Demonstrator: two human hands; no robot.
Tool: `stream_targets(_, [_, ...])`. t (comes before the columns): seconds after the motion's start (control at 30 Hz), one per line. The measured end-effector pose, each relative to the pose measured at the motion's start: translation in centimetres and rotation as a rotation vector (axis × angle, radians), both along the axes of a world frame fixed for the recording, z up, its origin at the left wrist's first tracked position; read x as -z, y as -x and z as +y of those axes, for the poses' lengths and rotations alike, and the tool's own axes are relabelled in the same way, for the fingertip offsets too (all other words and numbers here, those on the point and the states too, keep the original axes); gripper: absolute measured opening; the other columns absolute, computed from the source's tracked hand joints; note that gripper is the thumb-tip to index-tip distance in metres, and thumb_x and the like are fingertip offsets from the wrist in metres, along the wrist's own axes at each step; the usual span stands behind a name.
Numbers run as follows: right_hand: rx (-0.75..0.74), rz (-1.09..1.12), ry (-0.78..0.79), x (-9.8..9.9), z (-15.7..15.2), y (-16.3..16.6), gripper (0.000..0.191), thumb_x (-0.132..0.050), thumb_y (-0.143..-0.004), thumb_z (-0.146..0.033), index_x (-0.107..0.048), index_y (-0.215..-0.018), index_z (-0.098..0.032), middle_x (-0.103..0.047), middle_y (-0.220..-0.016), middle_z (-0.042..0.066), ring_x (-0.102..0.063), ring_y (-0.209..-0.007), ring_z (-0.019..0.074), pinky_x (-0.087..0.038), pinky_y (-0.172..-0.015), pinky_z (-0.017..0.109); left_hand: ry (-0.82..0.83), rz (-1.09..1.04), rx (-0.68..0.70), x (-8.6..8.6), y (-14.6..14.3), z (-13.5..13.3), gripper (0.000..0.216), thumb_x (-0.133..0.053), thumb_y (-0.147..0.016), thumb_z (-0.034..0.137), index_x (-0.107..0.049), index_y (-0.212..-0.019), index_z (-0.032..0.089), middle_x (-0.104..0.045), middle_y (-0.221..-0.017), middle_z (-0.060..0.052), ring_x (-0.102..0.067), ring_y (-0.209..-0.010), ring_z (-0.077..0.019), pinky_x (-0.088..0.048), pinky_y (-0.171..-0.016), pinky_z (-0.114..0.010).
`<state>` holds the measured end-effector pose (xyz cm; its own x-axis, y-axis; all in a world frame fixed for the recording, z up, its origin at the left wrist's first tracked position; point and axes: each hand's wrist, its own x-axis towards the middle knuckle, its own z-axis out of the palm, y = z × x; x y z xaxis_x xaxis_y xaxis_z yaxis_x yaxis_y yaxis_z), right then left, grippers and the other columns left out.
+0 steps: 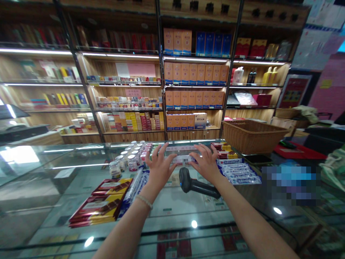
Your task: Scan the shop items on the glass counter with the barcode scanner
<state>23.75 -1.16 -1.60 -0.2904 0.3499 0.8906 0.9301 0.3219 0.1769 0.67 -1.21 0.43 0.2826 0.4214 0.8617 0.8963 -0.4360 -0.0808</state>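
Observation:
Both my hands reach forward over a glass counter (185,212). My left hand (159,166) and my right hand (206,162) each grip one end of a long white carton (182,158) with a red-printed label, fingers curled over its top. The carton lies among other flat cartons (181,148) near the counter's far edge. A black handheld barcode scanner (196,184) lies on the glass just below my right hand, untouched. A thin bracelet circles my left wrist.
Stacked chocolate bars (104,201) lie at the left, small white-capped jars (126,158) behind them, and blue-and-white packs (238,172) at the right. A wicker basket (252,135) stands at the back right. Shelves of boxed goods (194,93) fill the wall behind.

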Motion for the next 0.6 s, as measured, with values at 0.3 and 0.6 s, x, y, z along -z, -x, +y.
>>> stream_targets(0.3, [-0.036,-0.065,0.058,-1.0,0.0,-0.1,0.025,-0.071,-0.091,-0.044,-0.068,-0.111,-0.028,-0.060,-0.141,0.008,-0.043,-0.139,0.0260,-0.004,-0.124,0.052,-0.011,-0.004,0.006,-0.2,0.4,0.2,0.023,-0.079,-0.083,0.041,-0.076,-0.105,0.034,-0.054,-0.152,-0.009,-0.042,-0.141,-0.0358,-0.009,-0.120,-0.062])
stream_targets(0.6, [0.013,-0.066,0.212,-1.8,-1.3,0.5,0.028,-0.069,-0.092,-0.040,-0.068,-0.117,-0.028,-0.055,-0.148,0.009,-0.039,-0.143,0.0292,-0.009,-0.123,0.056,0.048,-0.040,0.048,-0.3,0.3,-0.2,0.020,-0.077,-0.084,0.040,-0.077,-0.103,0.033,-0.052,-0.154,-0.009,-0.040,-0.142,-0.0379,-0.011,-0.119,-0.065])
